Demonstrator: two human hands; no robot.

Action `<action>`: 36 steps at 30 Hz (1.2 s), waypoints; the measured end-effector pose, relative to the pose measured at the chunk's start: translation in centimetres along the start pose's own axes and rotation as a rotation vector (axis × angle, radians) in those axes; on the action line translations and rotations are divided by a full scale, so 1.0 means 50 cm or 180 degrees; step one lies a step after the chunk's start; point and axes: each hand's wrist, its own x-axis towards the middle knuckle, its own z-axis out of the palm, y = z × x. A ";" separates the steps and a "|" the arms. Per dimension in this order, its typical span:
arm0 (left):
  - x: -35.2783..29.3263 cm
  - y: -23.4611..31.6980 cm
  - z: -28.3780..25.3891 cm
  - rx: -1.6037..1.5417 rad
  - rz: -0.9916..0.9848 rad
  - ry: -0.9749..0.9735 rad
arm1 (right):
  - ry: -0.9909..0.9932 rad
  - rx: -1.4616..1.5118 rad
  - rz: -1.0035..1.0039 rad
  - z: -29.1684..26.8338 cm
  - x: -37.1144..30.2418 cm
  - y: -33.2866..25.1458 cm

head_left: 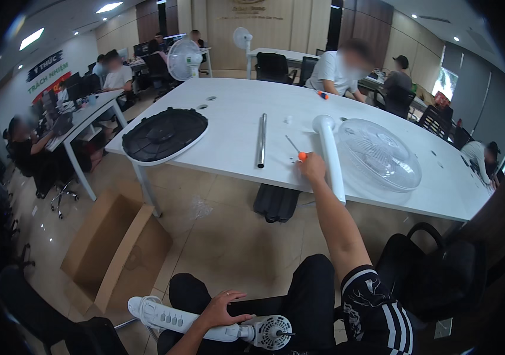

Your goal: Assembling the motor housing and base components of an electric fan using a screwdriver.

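A white fan body [181, 319] with a row of buttons lies across my lap. Its round motor head [273, 332] has a bare shaft and points to the right. My left hand [222, 309] rests over the fan body near the motor, fingers stretched out. Across the table, my right hand [313, 168] is closed on the orange handle of a screwdriver [303, 156], whose thin shaft points away to the left. Just right of that hand lies a white fan stand tube [328, 154] with a rounded far end. Left of it is a shiny metal pole [262, 142].
The white table [235, 118] also bears a black fan base [164, 135], a clear fan grille [379, 155] and an orange-and-black tool [323, 95]. An opened cardboard box [116, 248] stands on the floor at left. A person [341, 68] leans at the table's far side.
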 end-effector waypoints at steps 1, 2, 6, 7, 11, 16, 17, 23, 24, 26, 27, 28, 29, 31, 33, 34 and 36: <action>-0.001 -0.003 -0.001 -0.0014 0.0055 -0.0058 | -0.0012 -0.0055 -0.0017 0.003 0.002 0.007; -0.006 -0.008 0.001 -0.0025 0.0030 -0.0020 | -0.0037 -0.0054 -0.0055 0.007 0.003 0.012; -0.037 -0.022 0.019 0.0135 0.0169 0.0008 | 0.0060 -0.0275 -0.0135 0.020 -0.018 0.014; -0.040 -0.016 0.018 0.0179 0.0197 0.0005 | 0.0132 -0.0264 -0.0115 0.015 -0.028 0.012; -0.043 0.015 0.013 -0.0230 0.0023 -0.0041 | 0.0522 0.0182 -0.0301 -0.028 -0.088 0.036; -0.016 0.000 0.020 -0.0504 0.0292 0.0747 | -0.1333 0.2831 -0.0048 -0.185 -0.349 -0.051; -0.007 -0.016 0.022 -0.0555 0.0359 0.0848 | -0.1776 0.2969 0.0028 -0.205 -0.411 -0.048; 0.083 0.101 0.040 -0.1169 0.0509 0.0450 | -0.3350 0.3156 0.1025 -0.202 -0.690 0.074; 0.091 0.118 0.053 -0.1462 0.0491 0.0241 | -0.3321 0.3191 0.1133 -0.195 -0.718 0.092; 0.094 0.131 0.077 -0.1739 0.0481 -0.0056 | -0.3367 0.3484 0.1334 -0.182 -0.763 0.124; 0.097 0.137 0.086 -0.1737 0.0374 -0.0239 | -0.3267 0.3586 0.1367 -0.180 -0.775 0.132; 0.091 0.140 0.101 -0.1747 0.0254 -0.0417 | -0.3215 0.3611 0.1430 -0.180 -0.791 0.142; 0.087 0.126 0.118 -0.1808 0.0356 -0.0355 | -0.3285 0.3641 0.1474 -0.180 -0.800 0.149; 0.080 0.121 0.132 -0.1853 0.0371 -0.0371 | -0.3523 0.3854 0.1725 -0.195 -0.809 0.152; 0.078 0.123 0.143 -0.2031 0.0220 -0.0362 | -0.3560 0.4064 0.2002 -0.192 -0.825 0.169; 0.081 0.125 0.147 -0.2040 0.0227 -0.0391 | -0.3629 0.4268 0.2249 -0.191 -0.831 0.174; 0.088 0.128 0.156 -0.2134 -0.0066 -0.0547 | -0.3613 0.4405 0.2362 -0.197 -0.833 0.176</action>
